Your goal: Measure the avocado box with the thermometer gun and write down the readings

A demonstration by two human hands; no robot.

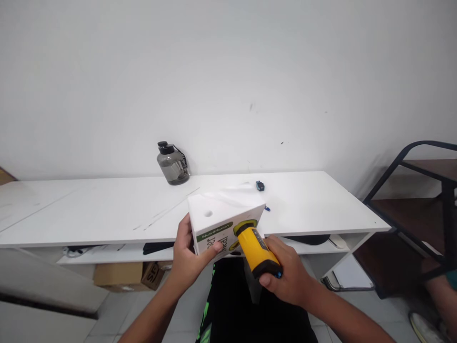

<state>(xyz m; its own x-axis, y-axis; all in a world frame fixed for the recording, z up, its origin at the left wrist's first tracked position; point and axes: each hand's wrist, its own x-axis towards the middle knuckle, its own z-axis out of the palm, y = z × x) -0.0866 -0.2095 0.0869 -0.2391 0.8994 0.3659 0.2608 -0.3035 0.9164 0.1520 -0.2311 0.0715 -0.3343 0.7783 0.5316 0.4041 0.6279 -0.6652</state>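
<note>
A white cardboard box [227,209] printed with the word NutriMotion is held in my left hand [193,257], fingers round its left side and thumb across the printed face. My right hand [287,271] grips a yellow handheld device [255,247] with black ends and a dark panel along its side. The device's far end is in front of the box's printed face, at its right; I cannot tell whether they touch. Beyond the box, a small dark watch-like item [260,186] lies on the white desk [307,205], with a small blue piece [267,208] nearer the box.
A grey transparent bottle [173,164] with a black lid stands by the wall. Below the desktop, a shelf [117,254] carries dark flat items, and a brown carton [123,276] sits lower. A black-framed rack [410,205] is at right, near another person's leg [437,281].
</note>
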